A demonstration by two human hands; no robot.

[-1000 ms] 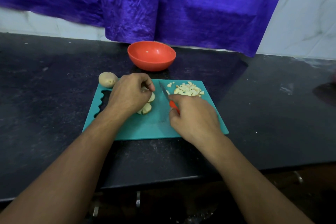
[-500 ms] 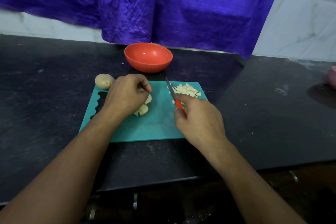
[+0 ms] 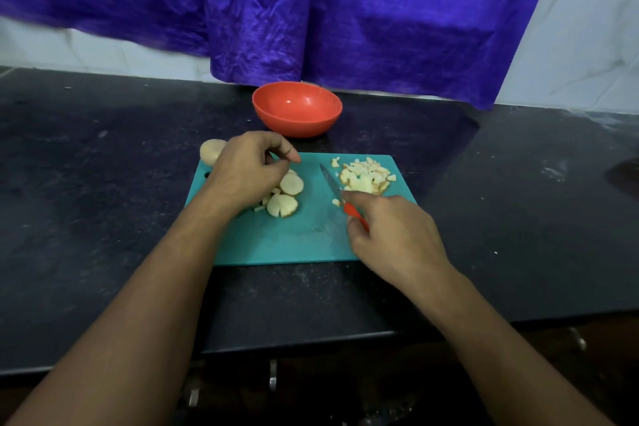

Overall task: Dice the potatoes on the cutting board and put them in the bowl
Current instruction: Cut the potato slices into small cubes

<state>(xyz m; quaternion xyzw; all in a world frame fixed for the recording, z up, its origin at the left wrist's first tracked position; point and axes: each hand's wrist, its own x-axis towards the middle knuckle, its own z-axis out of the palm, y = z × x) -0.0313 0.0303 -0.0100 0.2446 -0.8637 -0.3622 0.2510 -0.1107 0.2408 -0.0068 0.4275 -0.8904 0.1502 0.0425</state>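
The teal cutting board (image 3: 294, 242) lies on the black counter. My left hand (image 3: 247, 171) hovers with curled fingers over the potato slices (image 3: 287, 195) on the board's left half. Some slices are hidden under it, and whether it grips any does not show. My right hand (image 3: 394, 239) grips the red-handled knife (image 3: 345, 202), whose blade points away from me beside the pile of diced potato (image 3: 364, 176) at the board's far right corner. A whole potato (image 3: 211, 150) sits at the far left corner. The orange bowl (image 3: 297, 107) stands empty behind the board.
A purple cloth (image 3: 345, 10) hangs down the tiled wall to the counter's back edge, right behind the bowl. The black counter (image 3: 103, 201) stretches to both sides of the board. Its front edge runs just below my forearms.
My left hand has drawn back a little, uncovering more of the slices. The knife has stayed beside the diced pile, with a few pieces pushed to the right.
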